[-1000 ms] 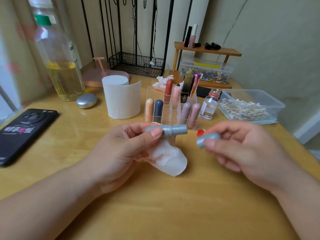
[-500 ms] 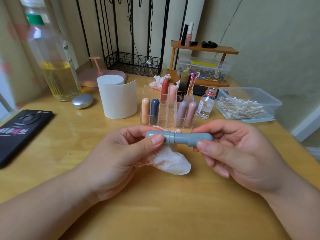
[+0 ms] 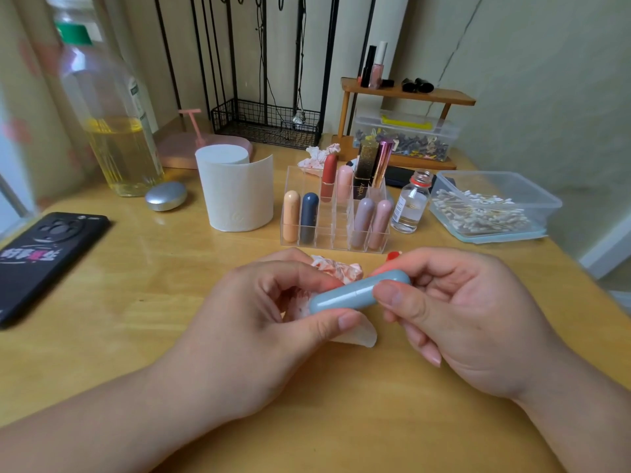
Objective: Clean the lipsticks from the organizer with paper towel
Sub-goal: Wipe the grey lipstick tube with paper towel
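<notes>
A grey-blue capsule-shaped lipstick [image 3: 355, 292], capped, lies slanted between both hands above the table. My left hand [image 3: 269, 315] pinches its lower left end and also holds a crumpled, red-stained paper towel [image 3: 341, 273] beneath it. My right hand [image 3: 454, 315] grips the cap end with thumb and fingers. Behind them stands the clear acrylic organizer [image 3: 333, 230] with several lipsticks upright in its slots.
A paper towel roll [image 3: 235, 192] stands left of the organizer. A small glass bottle [image 3: 409, 206] and a tub of cotton swabs [image 3: 491, 206] sit to the right. A phone [image 3: 44, 254], oil bottle [image 3: 112, 124] and silver lid [image 3: 166, 196] lie left.
The two halves were apart a second ago, red tip showing. My right hand pushed the cap onto the body, and the closed lipstick now tilts up to the right.
</notes>
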A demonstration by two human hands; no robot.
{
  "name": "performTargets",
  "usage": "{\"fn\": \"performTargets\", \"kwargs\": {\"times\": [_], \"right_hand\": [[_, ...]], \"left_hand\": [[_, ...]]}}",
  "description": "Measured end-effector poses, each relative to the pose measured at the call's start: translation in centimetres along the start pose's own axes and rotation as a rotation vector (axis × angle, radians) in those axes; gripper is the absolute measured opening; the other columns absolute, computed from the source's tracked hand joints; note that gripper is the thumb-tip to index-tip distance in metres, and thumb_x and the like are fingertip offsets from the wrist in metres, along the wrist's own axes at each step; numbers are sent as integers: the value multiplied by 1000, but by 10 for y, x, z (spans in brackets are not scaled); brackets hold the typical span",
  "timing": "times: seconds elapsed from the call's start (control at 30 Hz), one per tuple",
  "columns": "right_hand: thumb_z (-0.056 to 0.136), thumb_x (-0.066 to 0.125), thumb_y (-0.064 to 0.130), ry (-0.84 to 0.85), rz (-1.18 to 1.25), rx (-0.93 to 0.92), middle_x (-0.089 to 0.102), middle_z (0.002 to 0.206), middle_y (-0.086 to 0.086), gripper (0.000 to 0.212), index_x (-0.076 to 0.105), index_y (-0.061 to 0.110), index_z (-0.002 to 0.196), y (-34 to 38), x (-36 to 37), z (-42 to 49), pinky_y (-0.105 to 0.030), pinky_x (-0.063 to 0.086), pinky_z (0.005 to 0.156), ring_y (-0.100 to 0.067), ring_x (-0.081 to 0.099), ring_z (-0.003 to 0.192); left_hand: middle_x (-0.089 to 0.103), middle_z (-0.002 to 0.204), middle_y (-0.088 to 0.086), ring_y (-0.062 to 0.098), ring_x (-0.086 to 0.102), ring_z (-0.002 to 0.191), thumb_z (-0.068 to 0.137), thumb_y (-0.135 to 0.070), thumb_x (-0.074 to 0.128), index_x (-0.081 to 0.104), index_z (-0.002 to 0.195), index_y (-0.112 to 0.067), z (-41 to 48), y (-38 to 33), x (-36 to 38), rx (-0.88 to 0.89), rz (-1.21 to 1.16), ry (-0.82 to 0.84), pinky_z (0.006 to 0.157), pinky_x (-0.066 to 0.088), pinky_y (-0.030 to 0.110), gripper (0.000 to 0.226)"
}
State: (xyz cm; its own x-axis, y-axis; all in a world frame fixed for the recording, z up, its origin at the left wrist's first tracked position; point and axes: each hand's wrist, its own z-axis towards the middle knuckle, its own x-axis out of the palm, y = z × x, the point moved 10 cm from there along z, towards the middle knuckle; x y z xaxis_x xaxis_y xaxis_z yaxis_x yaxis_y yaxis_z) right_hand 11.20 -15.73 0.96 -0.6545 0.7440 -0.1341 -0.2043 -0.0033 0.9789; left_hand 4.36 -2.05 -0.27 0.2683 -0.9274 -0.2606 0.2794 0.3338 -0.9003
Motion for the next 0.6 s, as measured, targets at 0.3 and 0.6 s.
{"fn": "performTargets", "kwargs": {"times": [0.3, 0.6], "right_hand": [[67, 76, 23, -202, 82, -33, 65, 62, -12, 26, 72, 8, 88, -3, 1, -1, -26, 50, 43, -21, 57, 45], [74, 73, 5, -182, 108, -133, 70, 82, -15, 32, 57, 8, 101, -5, 0, 2, -24, 54, 59, -19, 66, 65]], "left_hand": [[68, 82, -7, 7, 62, 72, 62, -50, 83, 76, 82, -23, 2, 8, -4, -65, 33, -79, 68, 44, 20, 34], [73, 89, -6, 17, 68, 81, 66, -53, 79, 77, 87, -24, 3, 24, 0, -166, -3, -39, 77, 54, 36, 36]]}}
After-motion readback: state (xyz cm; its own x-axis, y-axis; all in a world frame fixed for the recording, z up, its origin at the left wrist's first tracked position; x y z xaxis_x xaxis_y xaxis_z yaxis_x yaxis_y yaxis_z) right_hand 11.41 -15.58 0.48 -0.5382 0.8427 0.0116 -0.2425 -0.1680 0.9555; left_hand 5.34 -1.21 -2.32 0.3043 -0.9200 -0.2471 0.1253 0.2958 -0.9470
